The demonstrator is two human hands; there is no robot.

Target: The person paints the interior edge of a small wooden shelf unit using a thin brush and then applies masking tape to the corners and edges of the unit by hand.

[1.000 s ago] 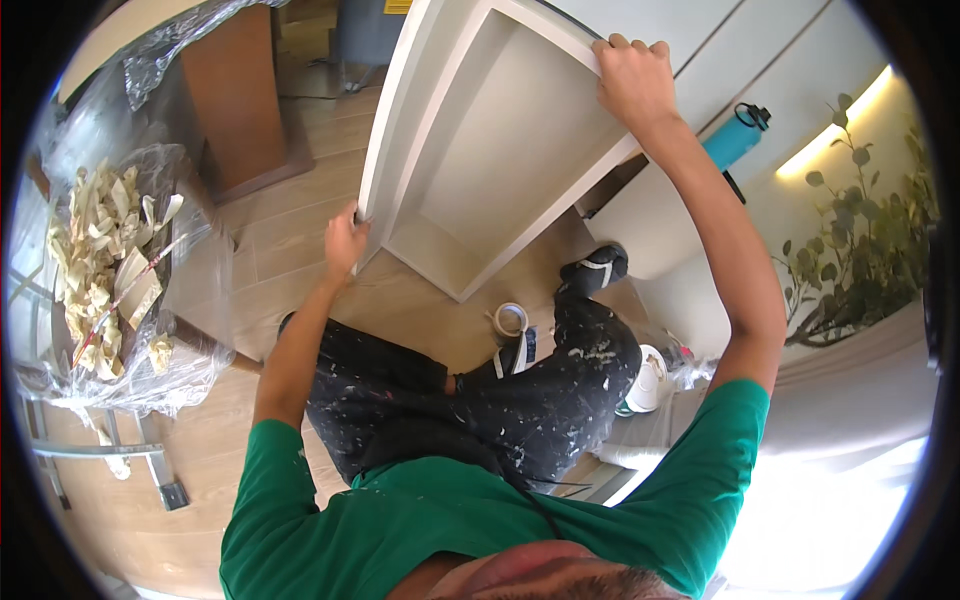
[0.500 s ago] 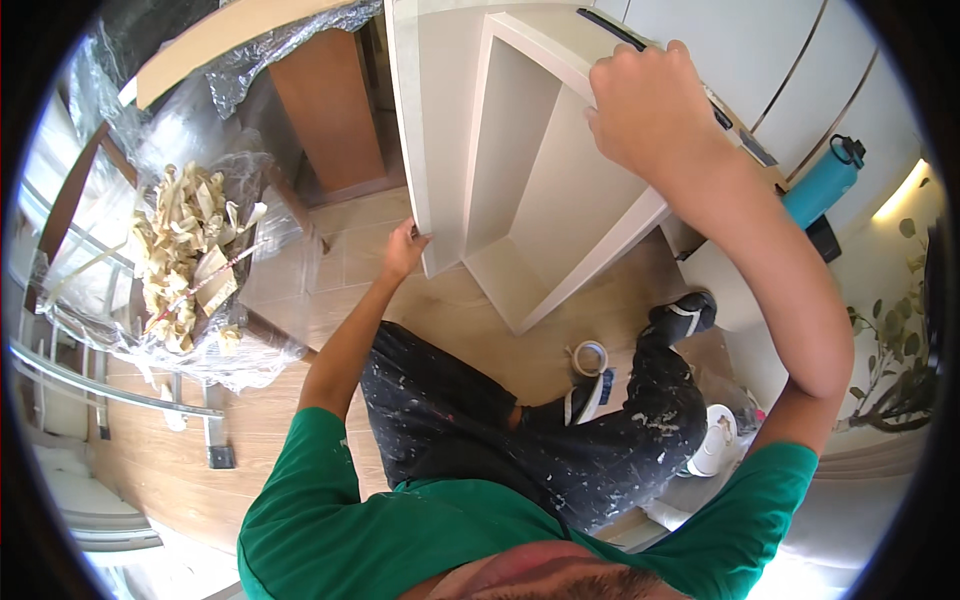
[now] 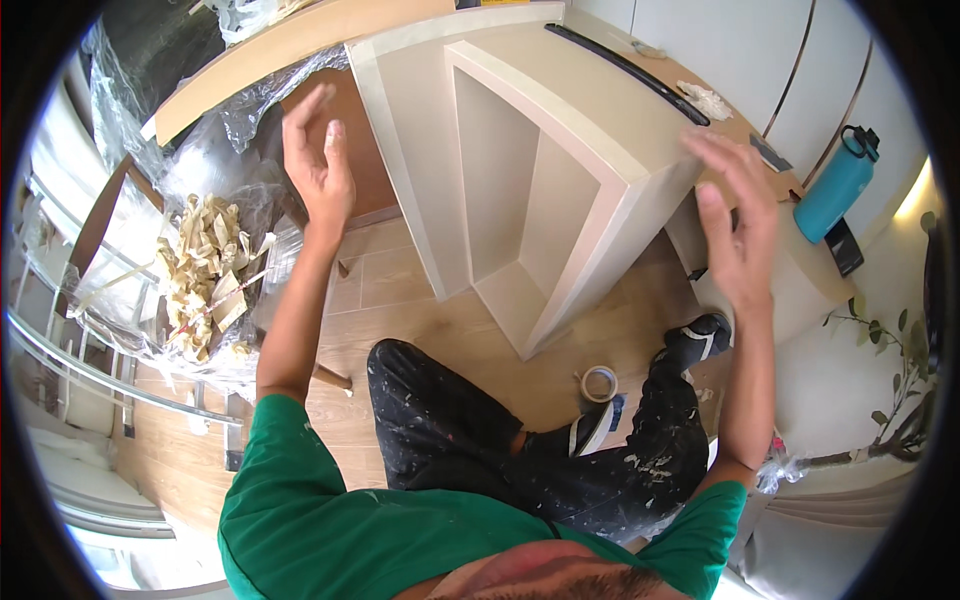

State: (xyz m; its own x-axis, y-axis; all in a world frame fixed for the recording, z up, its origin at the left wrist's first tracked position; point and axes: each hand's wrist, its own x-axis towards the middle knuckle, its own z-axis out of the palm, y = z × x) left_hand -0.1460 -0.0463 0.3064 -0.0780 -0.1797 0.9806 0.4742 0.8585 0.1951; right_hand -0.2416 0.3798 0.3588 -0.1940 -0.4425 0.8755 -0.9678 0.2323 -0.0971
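Note:
A cream open-fronted cabinet box (image 3: pixel 590 130) stands upright on the wooden floor in front of me. My left hand (image 3: pixel 318 165) is raised to the left of it, fingers spread, touching nothing. My right hand (image 3: pixel 735 225) hovers open beside the cabinet's right top corner, apart from it. I sit on the floor in paint-spattered black trousers (image 3: pixel 520 450).
A roll of tape (image 3: pixel 599 383) lies on the floor by my shoe (image 3: pixel 700 338). A plastic-wrapped heap of paper scraps (image 3: pixel 205 270) sits at the left. A teal bottle (image 3: pixel 838 185) stands on a low ledge at the right. A plant (image 3: pixel 890 350) is at far right.
Both hands have come off the cabinet: earlier the left held its lower edge and the right its top corner. The cabinet now stands upright on the floor.

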